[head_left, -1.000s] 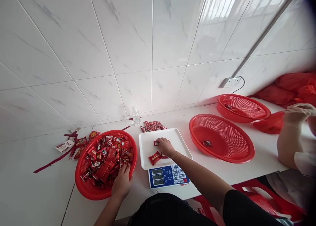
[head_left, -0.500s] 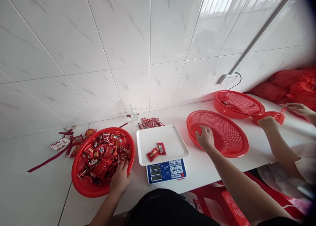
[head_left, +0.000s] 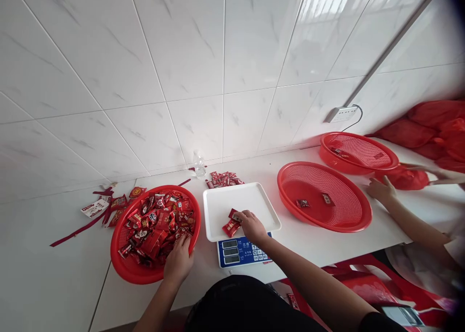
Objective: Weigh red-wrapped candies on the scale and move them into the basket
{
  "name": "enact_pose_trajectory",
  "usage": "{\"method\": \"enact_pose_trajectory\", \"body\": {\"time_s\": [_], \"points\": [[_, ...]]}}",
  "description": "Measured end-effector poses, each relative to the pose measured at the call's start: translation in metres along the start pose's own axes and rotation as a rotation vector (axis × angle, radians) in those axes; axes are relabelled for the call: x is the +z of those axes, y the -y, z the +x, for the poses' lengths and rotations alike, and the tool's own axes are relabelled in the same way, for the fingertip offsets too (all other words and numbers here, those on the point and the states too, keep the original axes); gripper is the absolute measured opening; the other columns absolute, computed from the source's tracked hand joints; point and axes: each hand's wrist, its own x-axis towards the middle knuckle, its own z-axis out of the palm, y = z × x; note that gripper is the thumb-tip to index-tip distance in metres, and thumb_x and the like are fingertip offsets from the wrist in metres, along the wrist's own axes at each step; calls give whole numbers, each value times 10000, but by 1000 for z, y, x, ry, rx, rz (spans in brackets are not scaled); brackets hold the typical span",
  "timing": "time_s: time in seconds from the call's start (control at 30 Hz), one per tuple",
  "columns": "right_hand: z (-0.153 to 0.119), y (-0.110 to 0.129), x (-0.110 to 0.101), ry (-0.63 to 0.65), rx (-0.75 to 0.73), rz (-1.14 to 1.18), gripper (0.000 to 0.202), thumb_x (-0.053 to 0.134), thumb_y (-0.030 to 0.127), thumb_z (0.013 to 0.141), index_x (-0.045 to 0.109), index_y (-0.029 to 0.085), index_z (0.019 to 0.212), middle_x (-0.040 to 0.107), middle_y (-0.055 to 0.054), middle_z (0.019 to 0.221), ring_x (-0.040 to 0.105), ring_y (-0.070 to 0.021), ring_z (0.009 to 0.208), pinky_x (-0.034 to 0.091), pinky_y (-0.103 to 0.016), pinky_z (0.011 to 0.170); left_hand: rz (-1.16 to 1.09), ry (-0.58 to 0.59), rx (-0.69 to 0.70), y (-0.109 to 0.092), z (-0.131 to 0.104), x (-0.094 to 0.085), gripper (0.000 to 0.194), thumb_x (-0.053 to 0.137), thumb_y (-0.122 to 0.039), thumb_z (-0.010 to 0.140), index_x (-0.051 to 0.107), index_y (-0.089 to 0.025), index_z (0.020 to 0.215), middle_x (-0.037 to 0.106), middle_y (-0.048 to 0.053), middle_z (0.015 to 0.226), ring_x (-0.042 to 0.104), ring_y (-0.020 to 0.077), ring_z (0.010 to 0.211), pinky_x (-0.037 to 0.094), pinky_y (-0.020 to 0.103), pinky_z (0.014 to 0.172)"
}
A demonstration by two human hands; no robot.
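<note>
- Left hand (head_left: 178,262): at the near right rim of the filled basket (head_left: 141,275), fingers bent inside over packets; whether it grips cannot be told; apparently steadies the basket.
- Scale (head_left: 245,252): on the table (head_left: 205,266), display towards the person, presumably for reading.
- Right hand (head_left: 252,226): over the tray, fingertips bent onto the upper packet (head_left: 232,212); pinch or mere touch cannot be told.
- Lower packet (head_left: 231,228): on the tray, just nearer.
- White tray (head_left: 259,199): atop the scale, seemingly to carry loads.
- Right basket (head_left: 347,216): two packets inside, handy to the right hand.
- Packet pile (head_left: 224,179): beyond the tray, apparently kept apart.
</note>
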Motion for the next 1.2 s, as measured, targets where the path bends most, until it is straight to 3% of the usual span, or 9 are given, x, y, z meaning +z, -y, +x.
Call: {"method": "enact_pose_trajectory", "body": {"time_s": [0.13,0.37,0.47,0.6,0.77,0.87,0.93,1.03,1.2], "points": [[0,-26,-16,-151,112,123,330,426,154,785,580,263,1056,584,-29,1034,586,-151,860,451,-237,732,-11,14,-15,-1,-1,-2,451,335,-267,853,443,-157,1277,390,94,1386,341,216,1275,357,336,970],[-8,-98,-92,-514,385,100,399,443,257,778,530,179,1159,545,-123,1062,550,-238,909,451,-365,795,-1,9,-7,-2,-1,-2,460,336,-260,843,441,-153,1279,399,92,1381,355,216,1264,356,334,967],[-14,-119,-109,-616,473,72,451,472,274,763,510,186,1204,528,-134,1114,548,-257,962,452,-390,812,-2,8,-2,0,0,-1,463,336,-262,841,445,-149,1276,400,96,1379,359,222,1261,359,336,963],[-14,-107,-89,-470,383,-11,486,467,291,777,475,167,1247,433,-162,1282,433,-307,1170,417,-446,899,-14,10,9,1,0,0,455,341,-255,839,451,-153,1269,394,99,1383,348,219,1270,358,332,965],[-12,-42,-32,-4,-75,-6,471,429,250,817,436,267,1288,349,-51,1413,279,-252,1304,333,-430,1011,-15,4,14,0,0,-2,448,349,-258,841,456,-152,1263,405,111,1373,359,225,1262,357,341,968],[-10,-9,-13,189,-198,-17,485,420,182,815,438,300,1285,377,-15,1405,220,-245,1331,281,-443,1034,-28,13,2,-1,-1,-3,453,358,-260,839,448,-154,1271,396,106,1382,345,219,1272,346,340,981],[-9,1,-9,188,-224,-3,433,411,163,819,507,289,1222,476,-33,1325,320,-244,1278,262,-450,1030,-34,18,0,-1,-1,-3,459,364,-259,836,443,-155,1276,387,102,1389,336,219,1278,344,339,983],[-7,0,-9,91,-176,156,291,442,197,815,627,260,1030,614,-58,1107,494,-236,1089,324,-427,965,-36,20,-8,0,0,-2,461,370,-252,830,439,-166,1278,379,94,1396,333,222,1278,348,347,979],[-4,-25,-20,-147,132,603,123,607,311,698,643,215,767,649,-30,743,583,-209,742,456,-373,756,-44,29,-7,0,0,-2,460,355,-278,832,452,-164,1267,382,93,1393,334,225,1278,351,349,973]]}}
